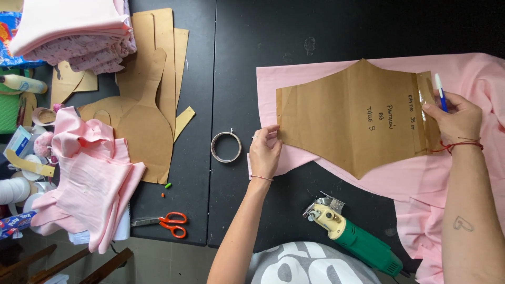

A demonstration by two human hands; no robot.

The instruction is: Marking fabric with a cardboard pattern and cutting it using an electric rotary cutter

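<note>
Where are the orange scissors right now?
The orange-handled scissors lie near the front edge of the black table, to the left of the left hand, just below the heap of pink fabric pieces.

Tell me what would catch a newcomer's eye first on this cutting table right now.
The big brown cardboard pattern lying on pink fabric at centre right, pinned by the left hand at its left end and by the right hand, which holds a blue pen, at its right end. Next, the green electric cutter at the near edge, and the orange-handled scissors lower left beside a heap of pink garments.
</note>
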